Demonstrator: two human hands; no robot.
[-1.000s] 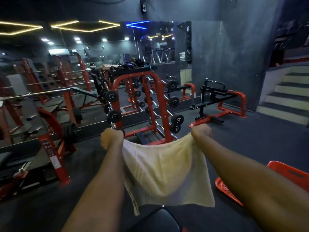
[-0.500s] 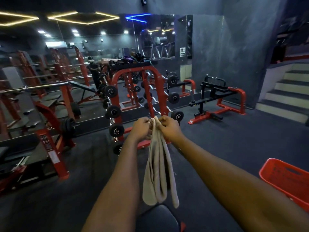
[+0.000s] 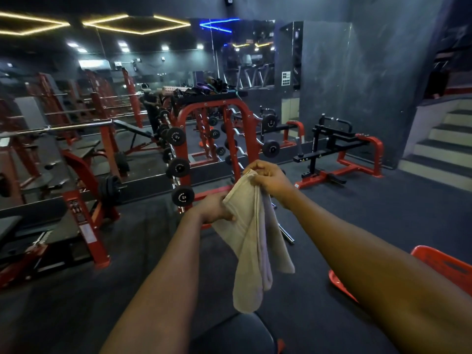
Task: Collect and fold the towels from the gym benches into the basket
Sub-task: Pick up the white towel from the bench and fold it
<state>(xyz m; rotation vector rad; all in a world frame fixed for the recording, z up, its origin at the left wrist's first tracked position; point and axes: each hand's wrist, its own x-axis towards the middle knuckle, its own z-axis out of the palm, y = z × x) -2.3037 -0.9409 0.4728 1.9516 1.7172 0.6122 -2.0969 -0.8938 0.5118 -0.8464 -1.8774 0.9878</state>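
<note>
A pale beige towel (image 3: 251, 241) hangs folded lengthwise in front of me, its lower end dangling just above a black padded bench seat (image 3: 235, 333). My right hand (image 3: 270, 180) grips the towel's top corners. Lower down, my left hand (image 3: 214, 208) pinches the towel's left edge. A red plastic basket (image 3: 434, 267) sits on the floor at the right, partly hidden behind my right forearm.
A red dumbbell rack (image 3: 184, 154) stands straight ahead before a mirror wall. Red bench-press stations (image 3: 84, 200) fill the left side. A black and red machine (image 3: 337, 149) is at the right, with stairs (image 3: 444, 149) beyond it. Dark floor lies between.
The spread towel was brought together into a lengthwise fold. My left hand has since let go of the top and slid down the left edge, while my right hand keeps the top.
</note>
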